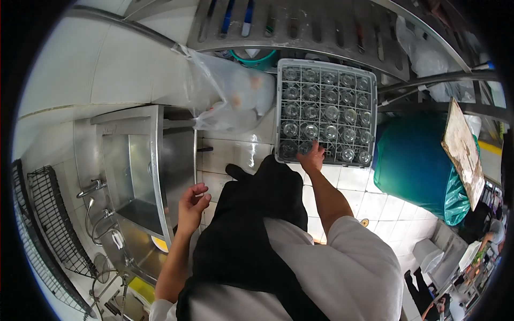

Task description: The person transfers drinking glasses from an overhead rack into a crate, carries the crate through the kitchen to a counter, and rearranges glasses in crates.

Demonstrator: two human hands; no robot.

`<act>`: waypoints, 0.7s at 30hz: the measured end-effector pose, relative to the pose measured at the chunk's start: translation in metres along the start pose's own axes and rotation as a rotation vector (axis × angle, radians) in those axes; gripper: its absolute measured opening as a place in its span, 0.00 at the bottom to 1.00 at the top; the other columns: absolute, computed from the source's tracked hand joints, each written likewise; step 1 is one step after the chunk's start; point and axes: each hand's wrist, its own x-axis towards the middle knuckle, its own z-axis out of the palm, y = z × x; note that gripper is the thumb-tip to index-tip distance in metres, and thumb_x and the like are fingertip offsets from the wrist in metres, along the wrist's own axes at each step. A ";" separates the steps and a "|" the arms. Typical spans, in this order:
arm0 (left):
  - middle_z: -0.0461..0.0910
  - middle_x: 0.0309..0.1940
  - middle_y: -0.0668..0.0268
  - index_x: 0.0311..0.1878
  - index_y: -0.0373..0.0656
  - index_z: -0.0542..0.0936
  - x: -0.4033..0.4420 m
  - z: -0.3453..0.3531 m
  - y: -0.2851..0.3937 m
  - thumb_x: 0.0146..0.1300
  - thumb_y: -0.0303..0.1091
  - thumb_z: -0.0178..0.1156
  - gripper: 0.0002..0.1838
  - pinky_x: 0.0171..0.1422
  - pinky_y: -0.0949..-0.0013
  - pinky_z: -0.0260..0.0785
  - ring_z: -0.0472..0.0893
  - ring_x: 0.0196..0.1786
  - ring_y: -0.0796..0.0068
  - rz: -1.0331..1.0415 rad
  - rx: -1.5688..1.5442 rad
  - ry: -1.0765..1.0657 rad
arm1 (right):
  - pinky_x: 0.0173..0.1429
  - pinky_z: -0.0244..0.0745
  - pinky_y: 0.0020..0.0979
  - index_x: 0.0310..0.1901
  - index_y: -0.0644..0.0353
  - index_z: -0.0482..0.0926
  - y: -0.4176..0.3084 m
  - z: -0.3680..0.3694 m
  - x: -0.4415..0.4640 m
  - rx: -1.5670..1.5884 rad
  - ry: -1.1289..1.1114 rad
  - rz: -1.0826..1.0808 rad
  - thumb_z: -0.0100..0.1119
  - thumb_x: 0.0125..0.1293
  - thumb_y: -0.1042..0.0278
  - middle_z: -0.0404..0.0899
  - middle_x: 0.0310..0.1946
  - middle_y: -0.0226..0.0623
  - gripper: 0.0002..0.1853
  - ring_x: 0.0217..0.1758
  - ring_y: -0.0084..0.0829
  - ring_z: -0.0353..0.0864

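Note:
A grey plastic dishwasher rack [279, 107] with square compartments holds several rows of clear glasses [331, 113]. My right hand [312, 156] reaches over the rack's near side, its thumb and fingers closed on a glass [305, 147] in the nearest row. The hand partly covers that glass. My left hand [194, 202] is raised in the air to the left, close to the steel sink's edge, with curved fingers apart and nothing in them.
A steel sink [155, 176] stands on the left. Beside the rack hang a clear plastic bag [230, 91] and a slotted steel shelf [305, 32]. A large green-covered container [409, 160] with a worn board [463, 155] stands at right. Other people [420, 289] are at lower right.

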 end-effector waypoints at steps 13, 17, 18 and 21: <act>0.75 0.51 0.58 0.58 0.41 0.72 -0.041 -0.088 0.036 0.58 0.37 0.66 0.25 0.54 0.67 0.73 0.78 0.50 0.66 0.268 0.417 0.250 | 0.60 0.67 0.45 0.56 0.63 0.72 0.013 0.034 0.044 -0.214 0.138 -0.058 0.71 0.44 0.54 0.75 0.46 0.52 0.36 0.53 0.51 0.72; 0.77 0.47 0.57 0.56 0.42 0.74 -0.069 -0.165 0.095 0.56 0.31 0.66 0.23 0.49 0.65 0.75 0.80 0.48 0.66 0.613 0.556 0.622 | 0.60 0.67 0.46 0.57 0.63 0.71 -0.039 0.045 0.037 -0.243 0.110 -0.207 0.70 0.45 0.54 0.75 0.47 0.53 0.37 0.53 0.52 0.72; 0.78 0.45 0.58 0.54 0.41 0.76 -0.079 -0.190 0.115 0.56 0.30 0.65 0.21 0.48 0.67 0.75 0.80 0.46 0.67 0.649 0.582 0.772 | 0.59 0.67 0.47 0.57 0.63 0.71 -0.053 0.048 0.034 -0.253 0.106 -0.244 0.70 0.45 0.54 0.75 0.47 0.53 0.37 0.53 0.52 0.72; 0.80 0.40 0.61 0.49 0.38 0.77 -0.122 -0.270 0.177 0.57 0.27 0.63 0.15 0.48 0.69 0.75 0.81 0.43 0.71 0.859 0.695 1.120 | 0.59 0.67 0.48 0.57 0.63 0.70 -0.092 0.053 0.024 -0.266 0.098 -0.338 0.69 0.46 0.54 0.75 0.48 0.54 0.37 0.54 0.53 0.72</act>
